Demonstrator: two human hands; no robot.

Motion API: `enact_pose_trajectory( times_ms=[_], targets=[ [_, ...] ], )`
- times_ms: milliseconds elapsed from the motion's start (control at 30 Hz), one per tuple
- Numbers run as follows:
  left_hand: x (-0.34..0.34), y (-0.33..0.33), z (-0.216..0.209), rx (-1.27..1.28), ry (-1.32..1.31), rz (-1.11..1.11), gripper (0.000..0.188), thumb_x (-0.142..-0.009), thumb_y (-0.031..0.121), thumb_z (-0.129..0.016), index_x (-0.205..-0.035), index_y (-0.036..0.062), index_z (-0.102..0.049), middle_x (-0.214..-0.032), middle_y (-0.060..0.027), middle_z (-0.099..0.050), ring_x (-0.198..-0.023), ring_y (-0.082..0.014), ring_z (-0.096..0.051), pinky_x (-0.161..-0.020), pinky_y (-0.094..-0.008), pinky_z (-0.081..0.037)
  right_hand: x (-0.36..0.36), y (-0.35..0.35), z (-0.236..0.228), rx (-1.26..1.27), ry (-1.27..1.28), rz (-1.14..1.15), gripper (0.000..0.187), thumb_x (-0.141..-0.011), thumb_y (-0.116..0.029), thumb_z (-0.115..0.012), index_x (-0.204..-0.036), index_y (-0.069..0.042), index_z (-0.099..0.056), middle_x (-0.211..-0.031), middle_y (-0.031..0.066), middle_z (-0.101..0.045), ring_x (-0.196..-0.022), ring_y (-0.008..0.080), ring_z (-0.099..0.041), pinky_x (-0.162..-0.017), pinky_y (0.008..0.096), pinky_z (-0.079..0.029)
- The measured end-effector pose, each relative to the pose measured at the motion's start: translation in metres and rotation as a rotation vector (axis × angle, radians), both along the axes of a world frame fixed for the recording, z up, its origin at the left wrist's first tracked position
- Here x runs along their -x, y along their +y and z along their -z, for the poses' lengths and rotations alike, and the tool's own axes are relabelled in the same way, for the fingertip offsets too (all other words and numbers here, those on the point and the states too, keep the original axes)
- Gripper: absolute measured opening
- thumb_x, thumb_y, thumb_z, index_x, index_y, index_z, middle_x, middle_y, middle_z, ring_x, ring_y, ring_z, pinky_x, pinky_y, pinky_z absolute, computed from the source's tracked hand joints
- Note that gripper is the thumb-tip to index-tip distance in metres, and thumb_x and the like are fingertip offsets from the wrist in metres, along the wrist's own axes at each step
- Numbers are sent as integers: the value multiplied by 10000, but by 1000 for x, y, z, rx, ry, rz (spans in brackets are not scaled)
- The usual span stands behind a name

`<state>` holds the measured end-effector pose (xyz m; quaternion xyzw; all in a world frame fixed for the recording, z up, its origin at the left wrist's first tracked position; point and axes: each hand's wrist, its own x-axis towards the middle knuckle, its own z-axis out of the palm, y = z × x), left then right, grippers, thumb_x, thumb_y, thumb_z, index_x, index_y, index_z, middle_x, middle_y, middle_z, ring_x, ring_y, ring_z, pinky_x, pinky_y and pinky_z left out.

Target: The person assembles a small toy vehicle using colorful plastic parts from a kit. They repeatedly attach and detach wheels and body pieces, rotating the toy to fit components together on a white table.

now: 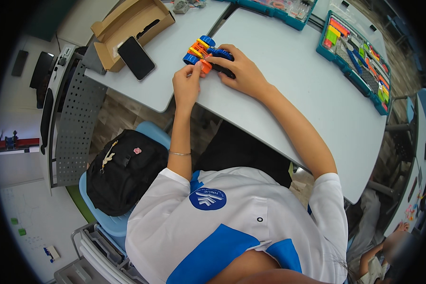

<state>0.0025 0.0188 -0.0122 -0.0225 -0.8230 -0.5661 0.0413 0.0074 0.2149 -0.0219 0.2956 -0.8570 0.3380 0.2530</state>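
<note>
Both left hand [186,85] and right hand [244,71] grasp the colourful model [201,48] with their fingers [222,62] — seemingly adjusting its orange piece [206,66], next needing steadiness.

My shirt [288,203]: white, short-sleeved. Round blue badge [208,199] on my left chest, white emblem, lettering around the edge. Collar [217,255]: bright blue, open, headward of the badge. Small dark-ringed button [260,219] right of the badge. Blue fabric strip [196,181] just waistward of it. Black bottoms [244,149] beyond the badge. Thin metallic bangle [180,153] on my left forearm, forward of the badge. Left hand [185,87], right hand [244,71]: both bare.
</note>
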Motion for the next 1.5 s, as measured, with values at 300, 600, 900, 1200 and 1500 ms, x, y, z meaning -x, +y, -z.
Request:
enact_pose_trajectory(
  times_ms=[300,600,900,1200,1500],
  targets=[
    [-4,0,9,-12,45,31,424,-1002,327,-552,-797,-10,-706,-554,-31,-561,-453,-68,-450,-457,-270,-345,-3,-19,-1,-55,142,140,409,-769,-306,-774,-1157,-218,-678,-1183,135,-546,-1072,296,-551,-859,416,-436],
    [4,-20,-1,159,-33,242,417,-1017,293,-491,-821,-12,-695,-565,-29,-566,-498,-91,-503,-494,-282,-391,3,-36,0,27,121,235,263,-774,-317,-754,-1001,-188,-724,-1096,121,-550,-987,286,-551,-780,400,-431],
    [-3,-57,-53,333,-192,16,573,-978,475,-550,-771,-40,-691,-660,-73,-646,-557,-108,-614,-489,-227,-460,4,-36,-3,31,128,228,248,-784,-339,-742,-984,-192,-737,-1090,125,-548,-930,281,-550,-757,395,-438],
    [-65,-41,58,-564,-457,82,562,-936,480,-634,-1151,-37,-594,-973,-133,-688,-834,-204,-704,-659,-310,-581,3,-36,-1,33,202,230,259,-754,-329,-757,-976,-196,-750,-1067,112,-562,-907,280,-570,-753,391,-456],
    [-58,-46,59,-740,-267,56,436,-950,374,-630,-1141,-18,-603,-951,-96,-692,-779,-163,-696,-637,-279,-579,-3,-39,0,18,231,176,263,-737,-316,-782,-970,-194,-775,-1044,93,-605,-882,259,-613,-755,377,-496]
  ],
)
